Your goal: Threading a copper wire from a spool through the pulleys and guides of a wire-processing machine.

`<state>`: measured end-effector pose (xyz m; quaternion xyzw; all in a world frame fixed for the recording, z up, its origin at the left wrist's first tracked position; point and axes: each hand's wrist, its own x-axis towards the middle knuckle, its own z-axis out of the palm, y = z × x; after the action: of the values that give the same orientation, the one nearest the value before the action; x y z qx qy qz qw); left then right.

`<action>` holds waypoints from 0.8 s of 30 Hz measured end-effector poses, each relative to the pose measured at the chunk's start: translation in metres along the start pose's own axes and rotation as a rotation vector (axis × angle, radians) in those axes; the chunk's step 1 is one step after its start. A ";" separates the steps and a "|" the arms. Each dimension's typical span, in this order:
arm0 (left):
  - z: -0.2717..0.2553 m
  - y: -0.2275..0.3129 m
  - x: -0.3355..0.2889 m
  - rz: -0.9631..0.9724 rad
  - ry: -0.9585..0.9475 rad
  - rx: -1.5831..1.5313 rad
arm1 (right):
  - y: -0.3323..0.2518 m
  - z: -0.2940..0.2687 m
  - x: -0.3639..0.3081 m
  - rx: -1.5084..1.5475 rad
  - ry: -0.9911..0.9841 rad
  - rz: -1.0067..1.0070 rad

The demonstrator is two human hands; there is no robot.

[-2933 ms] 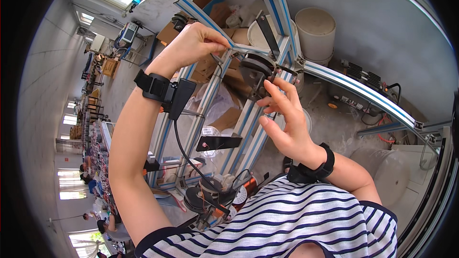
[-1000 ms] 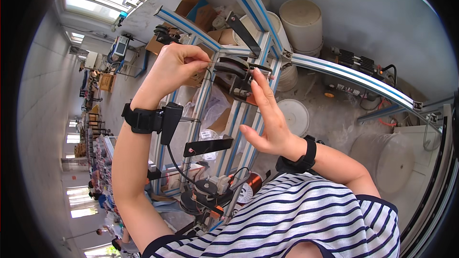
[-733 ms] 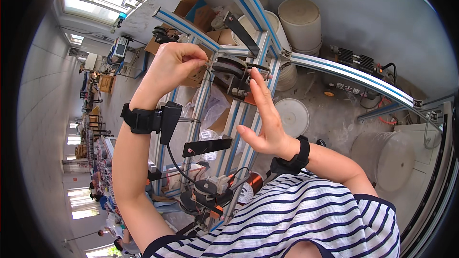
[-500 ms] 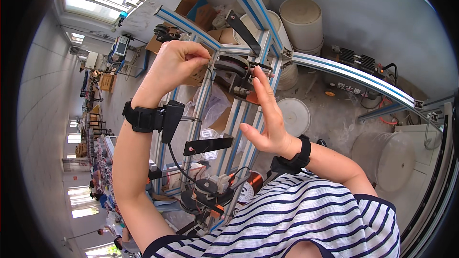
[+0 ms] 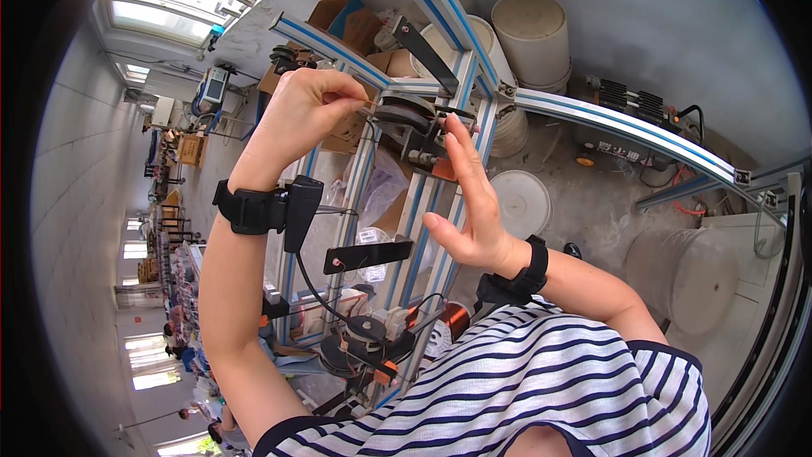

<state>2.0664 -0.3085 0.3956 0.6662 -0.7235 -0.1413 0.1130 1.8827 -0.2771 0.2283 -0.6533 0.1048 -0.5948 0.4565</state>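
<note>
My left hand is closed in a pinch at the near-left side of a dark grooved pulley wheel. Between its fingertips and the wheel runs what looks like a thin wire, faint against the background. My right hand is open, fingers stretched up and thumb apart. Its fingertips reach the black bracket beside the pulley; whether they press on it I cannot tell. An orange block sits just under the bracket. All of this is mounted on an aluminium profile frame with blue strips.
Lower on the frame are a black flat arm, more dark pulleys and a copper-coloured wire spool. White drums stand behind, with a round lid on the floor. A long profile rail extends right. Cardboard boxes lie at the back.
My left hand has shifted slightly left and keeps its pinch near the pulley. The right hand stays almost in place by the bracket. The whole view has moved a little.
</note>
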 end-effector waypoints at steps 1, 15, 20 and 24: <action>0.002 -0.001 0.001 -0.019 -0.012 -0.032 | -0.001 0.000 -0.001 0.000 0.000 -0.001; 0.016 0.004 -0.001 -0.053 -0.027 -0.188 | 0.008 -0.047 0.027 -0.369 0.140 0.116; 0.015 0.008 -0.002 -0.064 -0.046 -0.162 | 0.002 -0.055 0.038 -0.489 0.061 0.055; 0.009 0.012 -0.001 -0.109 -0.016 -0.204 | -0.003 -0.068 0.039 -0.589 0.030 -0.030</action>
<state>2.0520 -0.3057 0.3915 0.6885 -0.6690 -0.2252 0.1666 1.8322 -0.3343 0.2485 -0.7502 0.2700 -0.5552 0.2367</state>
